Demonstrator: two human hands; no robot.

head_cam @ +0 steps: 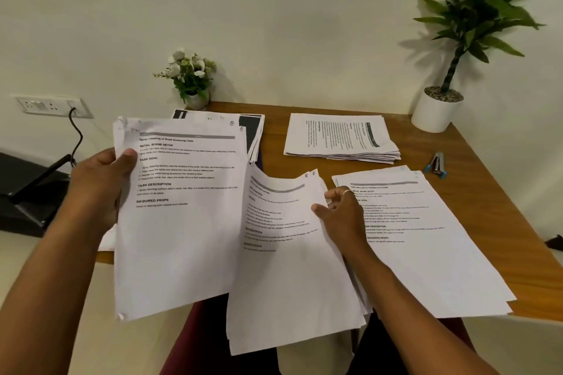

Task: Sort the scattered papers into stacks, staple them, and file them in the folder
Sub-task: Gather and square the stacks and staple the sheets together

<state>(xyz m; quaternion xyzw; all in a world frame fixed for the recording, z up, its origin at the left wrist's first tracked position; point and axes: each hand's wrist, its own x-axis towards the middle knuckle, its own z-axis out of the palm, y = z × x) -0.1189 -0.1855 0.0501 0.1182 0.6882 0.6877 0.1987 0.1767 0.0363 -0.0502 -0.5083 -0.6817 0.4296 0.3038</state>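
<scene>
Two sheafs: left hand, right hand; print blurred.

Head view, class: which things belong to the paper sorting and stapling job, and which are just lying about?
Job: held sheets, middle sheets, back-left pile, far stack, right stack, stapler.
Lying about: flower pot, potted plant, wall socket.

The room is evenly and softly lit, fairly bright, with a greenish cast. The tall plant throws a pale shadow leftward on the wall, so light arrives from the right. Fine print on the papers smears soft; the counter bows at its edges toward the corners.
</scene>
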